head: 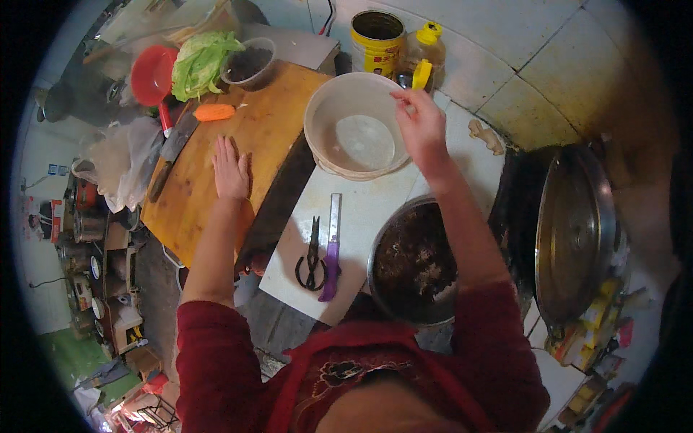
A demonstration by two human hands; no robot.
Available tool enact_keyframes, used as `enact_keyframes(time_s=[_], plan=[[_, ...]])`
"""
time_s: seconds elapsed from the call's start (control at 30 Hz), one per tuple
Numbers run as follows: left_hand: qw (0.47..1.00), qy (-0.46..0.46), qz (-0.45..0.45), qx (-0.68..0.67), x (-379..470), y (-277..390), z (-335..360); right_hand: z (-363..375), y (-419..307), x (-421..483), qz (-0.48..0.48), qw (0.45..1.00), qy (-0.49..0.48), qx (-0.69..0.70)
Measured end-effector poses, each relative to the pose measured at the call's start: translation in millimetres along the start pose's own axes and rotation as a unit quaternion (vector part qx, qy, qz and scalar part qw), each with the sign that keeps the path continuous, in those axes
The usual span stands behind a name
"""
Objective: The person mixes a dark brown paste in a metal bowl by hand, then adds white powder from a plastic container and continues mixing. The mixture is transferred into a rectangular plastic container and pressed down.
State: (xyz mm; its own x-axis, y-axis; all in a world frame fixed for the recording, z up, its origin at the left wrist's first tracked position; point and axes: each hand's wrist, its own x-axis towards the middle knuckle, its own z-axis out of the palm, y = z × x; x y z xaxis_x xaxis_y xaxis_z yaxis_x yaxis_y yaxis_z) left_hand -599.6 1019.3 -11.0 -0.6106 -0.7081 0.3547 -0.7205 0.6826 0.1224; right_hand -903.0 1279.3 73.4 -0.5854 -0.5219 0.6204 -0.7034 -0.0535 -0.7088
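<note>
My left hand (230, 170) lies palm down on a wooden cutting board (276, 119), holding nothing. Ahead of it are a peeled carrot (214, 112) and a kitchen knife (176, 143) along the board's left edge. A cabbage (201, 65) and a clear plastic bowl of dark food (249, 62) sit at the board's far end. My right hand (422, 122) is at the right rim of a whitish plastic basin (363, 135), fingertips bent together; whether it grips the rim is unclear. The basin's visible floor bears no food.
Black-handled scissors (312, 265) and a purple-handled tool (331, 254) lie on the white counter (298, 227). Under my right forearm stands a metal pot with dark contents (414, 254). A wide metal pan (574, 238), ginger (485, 137), a yellow tin (377, 46) and a red ladle (153, 76) surround the work area.
</note>
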Motion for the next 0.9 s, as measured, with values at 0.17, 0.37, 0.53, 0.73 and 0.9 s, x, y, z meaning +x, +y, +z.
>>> enact_keyframes(time_s=[0.17, 0.37, 0.53, 0.73, 0.9], plan=[[0.999, -0.034, -0.019, 0.017, 7, 6, -4, 55, 64, 100, -0.106, 0.981, -0.008, -0.163], [0.999, -0.04, -0.014, 0.025, 7, -11, 1, 106, 98, 181, 0.006, 0.892, -0.218, -0.396], [0.996, -0.075, -0.052, 0.024, 8, 1, -7, 107, 117, 183, -0.056, 0.906, -0.225, -0.355], [0.997, -0.059, -0.043, -0.009, 8, 4, -4, 100, 111, 196, -0.171, 0.925, -0.18, -0.289], [0.998, -0.05, -0.031, -0.013, 6, 0, 0, 65, 50, 221, -0.198, 0.926, -0.181, -0.264]])
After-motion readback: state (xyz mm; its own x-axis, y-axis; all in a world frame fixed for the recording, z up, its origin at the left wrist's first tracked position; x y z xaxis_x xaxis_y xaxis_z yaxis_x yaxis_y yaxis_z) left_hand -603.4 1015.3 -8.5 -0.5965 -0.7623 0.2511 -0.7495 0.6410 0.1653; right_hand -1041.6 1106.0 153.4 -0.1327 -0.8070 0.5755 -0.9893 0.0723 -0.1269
